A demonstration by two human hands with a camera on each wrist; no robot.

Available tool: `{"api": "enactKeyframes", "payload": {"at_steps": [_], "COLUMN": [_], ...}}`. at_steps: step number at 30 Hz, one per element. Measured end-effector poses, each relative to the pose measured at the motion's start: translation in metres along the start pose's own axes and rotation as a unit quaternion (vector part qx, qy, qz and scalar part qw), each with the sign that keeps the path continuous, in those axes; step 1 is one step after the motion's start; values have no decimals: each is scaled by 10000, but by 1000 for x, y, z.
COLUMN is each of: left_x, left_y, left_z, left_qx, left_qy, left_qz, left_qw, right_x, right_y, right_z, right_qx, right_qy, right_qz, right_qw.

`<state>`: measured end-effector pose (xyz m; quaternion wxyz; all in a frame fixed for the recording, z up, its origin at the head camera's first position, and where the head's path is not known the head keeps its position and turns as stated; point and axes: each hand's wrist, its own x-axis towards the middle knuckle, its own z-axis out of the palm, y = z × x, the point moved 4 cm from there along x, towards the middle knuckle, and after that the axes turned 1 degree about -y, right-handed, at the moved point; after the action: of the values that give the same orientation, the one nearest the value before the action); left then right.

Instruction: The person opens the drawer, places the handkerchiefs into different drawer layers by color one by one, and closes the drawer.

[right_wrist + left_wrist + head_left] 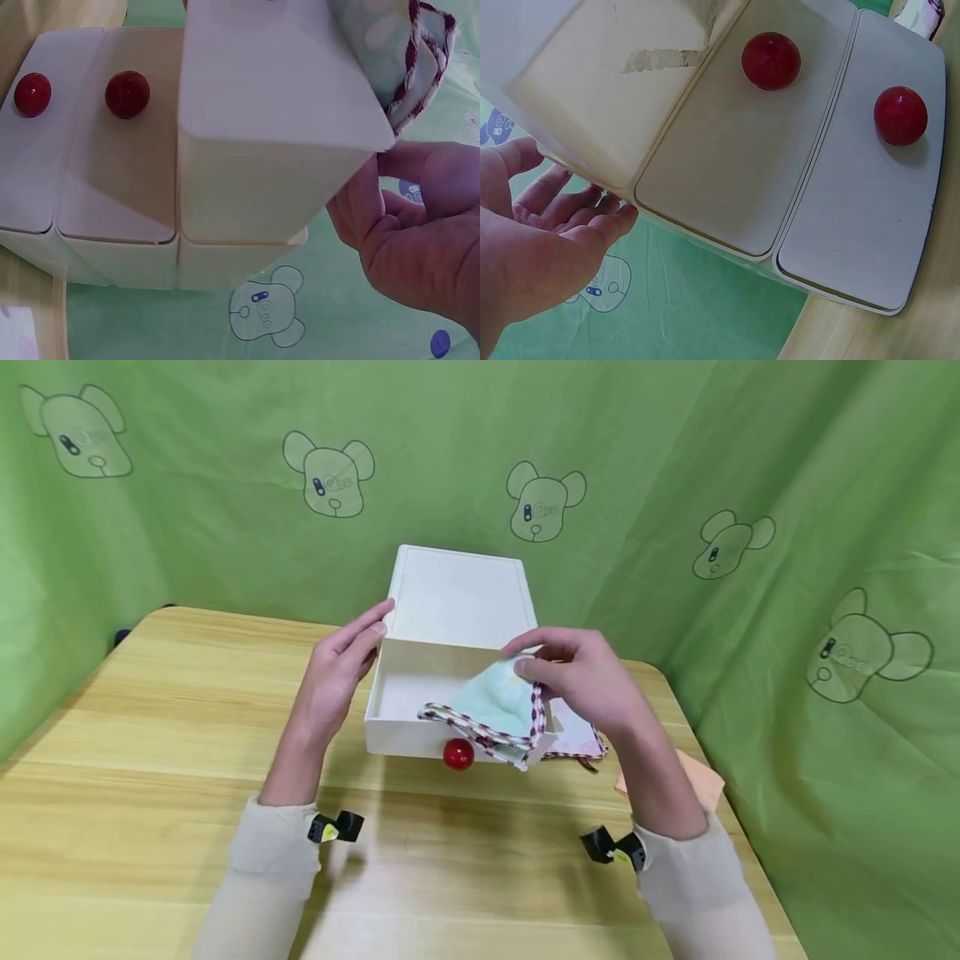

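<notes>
A white drawer cabinet (461, 593) stands on the table with its top drawer (397, 737) pulled out; a round red knob (458, 754) sits on the drawer's front. My left hand (330, 685) rests against the cabinet's left side, fingers extended along it. Between thumb and fingers, my right hand (592, 681) pinches a pale green small towel (491, 697) with a maroon-and-white edging. The towel lies over the drawer's right part, its corner hanging past the front. Two closed drawers, a middle one (720, 165) and a bottom one (847, 187), show below in the left wrist view.
To the right of the cabinet lies a whitish cloth (576, 735) with similar edging. An orange cloth (703, 781) is partly behind my right forearm. A green curtain (435, 460) with printed bear heads hangs around the wooden table (150, 777).
</notes>
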<state>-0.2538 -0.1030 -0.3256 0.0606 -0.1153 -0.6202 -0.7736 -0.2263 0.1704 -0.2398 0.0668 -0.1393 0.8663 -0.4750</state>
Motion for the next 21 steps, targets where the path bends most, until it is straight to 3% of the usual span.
{"api": "enactKeyframes", "payload": {"at_steps": [6, 9, 11, 14, 18, 21], "left_x": [0, 0, 0, 0, 1, 1], "left_y": [-1, -1, -1, 0, 0, -1], "left_z": [0, 0, 0, 0, 0, 0], "left_qx": [-12, -3, 9, 5, -44, -54], "left_qy": [6, 5, 7, 8, -4, -5], "left_qz": [-15, -7, 7, 34, 47, 31], "left_qw": [10000, 10000, 10000, 10000, 10000, 10000], "right_x": [4, 1, -2, -8, -16, -18], "right_y": [6, 7, 5, 1, -2, -1], "right_z": [-1, 0, 0, -4, -12, -16], "right_qx": [274, 131, -42, -351, -692, -684], "right_qy": [585, 581, 329, -364, -1218, -1436], "right_qz": [-15, -6, -43, -81, -66, -44], "right_qw": [9979, 9982, 9994, 9987, 9901, 9873]}}
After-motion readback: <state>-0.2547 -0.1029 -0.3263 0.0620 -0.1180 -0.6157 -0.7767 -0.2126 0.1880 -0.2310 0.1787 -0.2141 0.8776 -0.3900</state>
